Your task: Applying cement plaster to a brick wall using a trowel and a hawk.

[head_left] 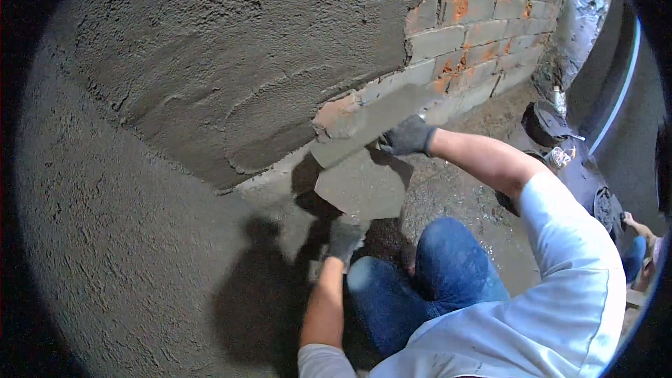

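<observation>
My right hand [408,136], in a dark glove, is closed on a long flat plastering float [378,124]. The float lies at a slant close to the foot of the wall, its blade coated in grey. Lower down, my gloved left hand [344,238] grips a grey angular hawk [365,185] at its near edge; the handle is hidden. The float's lower end is right beside the hawk's far edge, and I cannot tell whether they touch. Wet grey mortar [266,63] covers the wall ahead with a rough, ridged surface. Past its ragged edge, bare brick [483,28] shows orange patches.
A rough grey wall [126,238] stands at the left, meeting the mortared wall in a corner. Dark buckets [546,124] and a can [558,157] stand at the right. Another person's hand [633,225] shows at the far right. My bent knees [451,259] are close below the hawk.
</observation>
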Available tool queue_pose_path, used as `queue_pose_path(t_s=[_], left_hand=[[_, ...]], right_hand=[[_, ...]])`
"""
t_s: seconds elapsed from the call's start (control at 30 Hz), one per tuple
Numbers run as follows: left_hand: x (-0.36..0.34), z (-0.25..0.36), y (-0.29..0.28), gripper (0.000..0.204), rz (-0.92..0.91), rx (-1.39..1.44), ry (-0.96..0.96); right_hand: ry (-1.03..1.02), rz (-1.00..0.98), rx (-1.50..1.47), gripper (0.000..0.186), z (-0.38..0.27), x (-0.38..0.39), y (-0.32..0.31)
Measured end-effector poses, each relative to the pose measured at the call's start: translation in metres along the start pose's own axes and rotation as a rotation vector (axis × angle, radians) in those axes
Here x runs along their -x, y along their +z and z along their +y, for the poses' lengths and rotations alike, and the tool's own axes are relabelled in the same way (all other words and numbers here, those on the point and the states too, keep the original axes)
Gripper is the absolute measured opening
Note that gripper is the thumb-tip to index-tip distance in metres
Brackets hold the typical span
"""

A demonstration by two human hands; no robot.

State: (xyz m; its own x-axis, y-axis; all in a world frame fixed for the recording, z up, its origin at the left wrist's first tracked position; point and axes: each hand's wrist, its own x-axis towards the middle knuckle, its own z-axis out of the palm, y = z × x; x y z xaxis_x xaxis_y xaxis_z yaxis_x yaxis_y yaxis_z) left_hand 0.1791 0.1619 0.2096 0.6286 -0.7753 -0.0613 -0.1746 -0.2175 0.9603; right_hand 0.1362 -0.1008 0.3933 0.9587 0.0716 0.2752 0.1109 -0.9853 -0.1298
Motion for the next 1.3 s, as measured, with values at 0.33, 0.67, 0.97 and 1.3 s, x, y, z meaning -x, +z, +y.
queue_pose_path(t_s=[0.33, 0.67, 0.97, 1.3], left_hand=[[-0.048, 0.065, 0.074, 0.012, 0.172, 0.825, -0.566], [-0.066, 0.021, 0.081, 0.014, 0.125, 0.868, -0.567], [-0.075, 0.023, 0.104, 0.017, 0.109, 0.57, -0.471], [-0.062, -0.068, 0.182, 0.024, -0.52, 0.22, -0.748]], right_hand=[[-0.019, -0.274, 0.136, 0.025, 0.036, -0.091, -0.023], [0.127, 0.04, 0.115, 0.026, -0.006, -0.062, -0.138], [0.476, -0.38, -0.171, 0.029, -0.028, 0.068, 0.061], [1.138, -0.229, -0.105, 0.035, 0.07, 0.311, -0.034]])
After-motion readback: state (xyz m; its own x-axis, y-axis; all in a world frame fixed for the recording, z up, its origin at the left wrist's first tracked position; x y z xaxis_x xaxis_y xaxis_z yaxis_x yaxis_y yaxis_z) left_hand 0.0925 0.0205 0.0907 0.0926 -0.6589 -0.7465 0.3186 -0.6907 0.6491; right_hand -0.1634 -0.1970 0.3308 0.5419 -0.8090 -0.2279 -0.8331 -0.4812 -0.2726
